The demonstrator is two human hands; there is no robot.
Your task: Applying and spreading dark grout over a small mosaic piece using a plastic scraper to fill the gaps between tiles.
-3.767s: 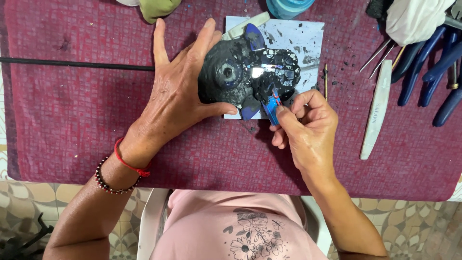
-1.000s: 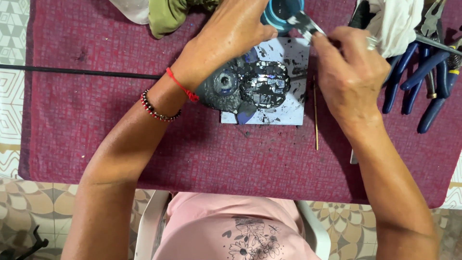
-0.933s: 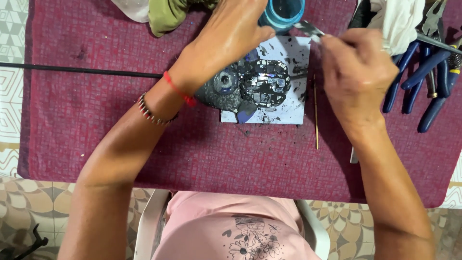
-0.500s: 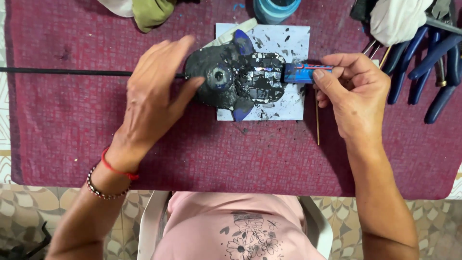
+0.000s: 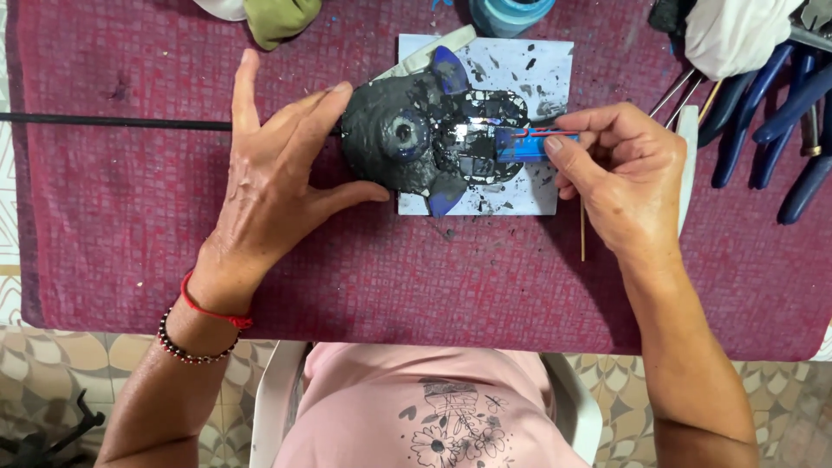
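Note:
A dark grey fish-shaped mosaic piece (image 5: 407, 139) with blue fins and small mirror tiles lies on a white tile (image 5: 546, 69) in the middle of the maroon cloth. My left hand (image 5: 273, 186) rests flat against its left side, fingers spread, steadying it. My right hand (image 5: 620, 169) pinches a small blue tool with a red stripe (image 5: 529, 143), its tip touching the mirrored part of the fish.
Several blue-handled pliers (image 5: 780, 113) and a white cloth (image 5: 737, 30) lie at the top right. A blue cup (image 5: 511, 13) and a green cloth (image 5: 277, 17) sit at the top edge. A black rod (image 5: 113, 121) runs left. A thin stick (image 5: 582, 234) lies beside my right hand.
Both hands came back down from the blue cup at the top. My left hand now lies on the fish and my right hand brings the blue tool onto its mirrored part.

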